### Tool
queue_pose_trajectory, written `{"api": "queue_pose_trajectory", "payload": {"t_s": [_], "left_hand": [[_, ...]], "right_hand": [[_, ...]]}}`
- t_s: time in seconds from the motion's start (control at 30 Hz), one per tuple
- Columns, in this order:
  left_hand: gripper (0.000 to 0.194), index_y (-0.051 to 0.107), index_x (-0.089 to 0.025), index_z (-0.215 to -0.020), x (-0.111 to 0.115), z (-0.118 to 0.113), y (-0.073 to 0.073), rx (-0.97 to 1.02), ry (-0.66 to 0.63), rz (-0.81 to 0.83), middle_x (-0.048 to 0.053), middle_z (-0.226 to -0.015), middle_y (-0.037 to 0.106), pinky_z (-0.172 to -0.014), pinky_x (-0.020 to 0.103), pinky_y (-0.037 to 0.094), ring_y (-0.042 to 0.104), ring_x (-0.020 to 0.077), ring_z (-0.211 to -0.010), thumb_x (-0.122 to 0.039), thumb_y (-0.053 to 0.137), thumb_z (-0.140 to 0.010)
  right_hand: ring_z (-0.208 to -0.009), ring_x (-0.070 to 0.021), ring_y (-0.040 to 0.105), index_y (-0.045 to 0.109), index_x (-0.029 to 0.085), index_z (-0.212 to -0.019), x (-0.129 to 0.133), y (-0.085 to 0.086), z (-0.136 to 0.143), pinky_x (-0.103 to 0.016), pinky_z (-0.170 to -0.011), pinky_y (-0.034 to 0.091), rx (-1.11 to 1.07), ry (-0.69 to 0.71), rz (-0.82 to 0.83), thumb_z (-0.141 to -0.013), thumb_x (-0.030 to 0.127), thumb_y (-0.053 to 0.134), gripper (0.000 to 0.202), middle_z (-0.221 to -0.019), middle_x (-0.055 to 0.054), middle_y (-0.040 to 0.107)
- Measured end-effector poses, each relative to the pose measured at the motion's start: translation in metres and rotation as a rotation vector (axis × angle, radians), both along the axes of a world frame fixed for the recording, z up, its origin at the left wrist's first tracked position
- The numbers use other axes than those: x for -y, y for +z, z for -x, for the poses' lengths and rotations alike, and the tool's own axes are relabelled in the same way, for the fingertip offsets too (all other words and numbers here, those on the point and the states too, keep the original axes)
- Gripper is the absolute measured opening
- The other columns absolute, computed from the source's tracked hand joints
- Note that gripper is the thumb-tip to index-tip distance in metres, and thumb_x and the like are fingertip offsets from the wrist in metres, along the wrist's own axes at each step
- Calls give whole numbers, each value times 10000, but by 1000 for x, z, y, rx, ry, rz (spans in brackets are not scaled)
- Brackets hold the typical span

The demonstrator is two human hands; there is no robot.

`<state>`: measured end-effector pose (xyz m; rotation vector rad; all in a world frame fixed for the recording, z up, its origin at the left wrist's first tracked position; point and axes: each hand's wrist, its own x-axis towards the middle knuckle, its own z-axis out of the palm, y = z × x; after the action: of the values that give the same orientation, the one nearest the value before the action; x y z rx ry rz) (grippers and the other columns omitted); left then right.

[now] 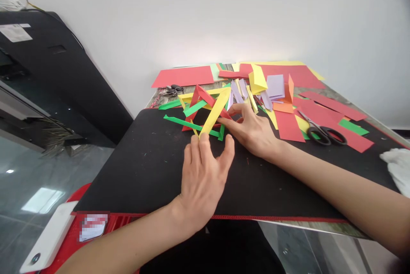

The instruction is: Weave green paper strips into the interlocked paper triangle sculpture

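Our left hand (203, 176) grasps nothing, fingers stretched and thumb apart, tips at the near end of a yellow strip (215, 112); our right hand (253, 132) curls in at the right side of the paper frame (195, 108), against a red strip (225, 113), though we cannot make out whether thumb and finger pinch it; that frame of interlaced folded strips sits at the far edge of the black mat (134, 171); we judge that too firm a push from the left could crease the yellow strip or slide it out of line; a tug on the right could pull the crossings loose; the free end of a green strip (182, 121) might catch on a finger and drag the frame askew.
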<state>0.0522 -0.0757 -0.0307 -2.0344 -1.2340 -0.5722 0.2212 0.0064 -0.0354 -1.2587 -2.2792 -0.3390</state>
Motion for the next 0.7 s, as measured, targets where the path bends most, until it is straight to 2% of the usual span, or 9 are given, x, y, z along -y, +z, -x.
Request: {"api": "queue_pose_trajectory", "payload": {"t_s": [0.13, 0.37, 0.5, 0.7], "left_hand": [[475, 448, -243, -1288, -4, 2, -2, 122, 35, 16, 156, -1171, 482, -818, 458, 546, 566, 344, -1135, -46, 555, -869], [546, 458, -285, -1336, -10, 6, 11, 25, 84, 202, 200, -1248, 475, -844, 546, 523, 520, 421, -1193, -177, 665, -842], [517, 525, -268, -1307, -23, 13, 18, 18, 7, 284, 231, -1304, 464, -895, 552, 497, 463, 461, -1250, -250, 699, -820], [445, 547, -219, -1298, -46, 26, 21, 39, -130, 313, 229, -1240, 517, -905, 495, 506, 492, 390, -1206, -257, 640, -865]], "right_hand": [[-811, -207, 585, 638, 295, -1126, 2, 0, 2, -243, -519, 348, 6, -15, -9, -947, 279, 439, 269, -1155, -94, 572], [-786, -187, 588, 644, 284, -1108, 3, 1, 4, -244, -528, 386, -81, 4, 49, -975, 301, 389, 288, -1117, -81, 587], [-802, -194, 593, 647, 284, -1124, 3, -1, 3, -234, -502, 345, -46, -4, 16, -977, 285, 397, 289, -1141, -93, 583], [-808, -184, 606, 636, 295, -1154, 0, -4, 3, -214, -469, 266, -32, 2, -39, -987, 283, 385, 301, -1183, -105, 573]]}}
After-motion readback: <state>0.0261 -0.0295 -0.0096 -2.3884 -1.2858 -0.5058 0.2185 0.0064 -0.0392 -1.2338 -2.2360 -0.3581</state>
